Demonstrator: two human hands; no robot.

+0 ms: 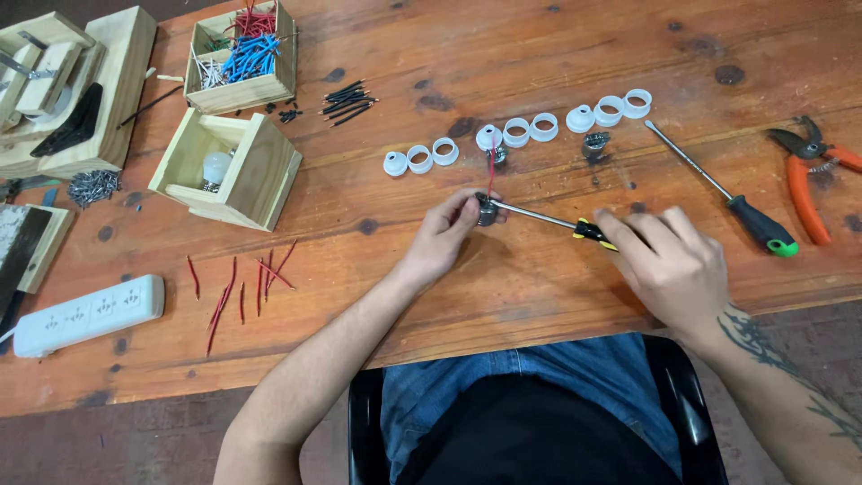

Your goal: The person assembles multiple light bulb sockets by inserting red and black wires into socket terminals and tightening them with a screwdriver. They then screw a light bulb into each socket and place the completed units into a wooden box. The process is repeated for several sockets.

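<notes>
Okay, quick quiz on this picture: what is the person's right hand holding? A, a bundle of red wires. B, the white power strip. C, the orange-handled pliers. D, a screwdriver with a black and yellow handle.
D: the right hand grips the black and yellow screwdriver, its tip at the small metal socket part that the left hand pinches; the pliers lie untouched at the right.

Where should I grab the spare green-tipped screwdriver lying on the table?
Take the spare screwdriver by its black handle with the green end, coming from above on the near right side. The handle is the thick part, lies flat and points toward the right hand, while the thin metal shaft slants away toward the white rings.
</notes>
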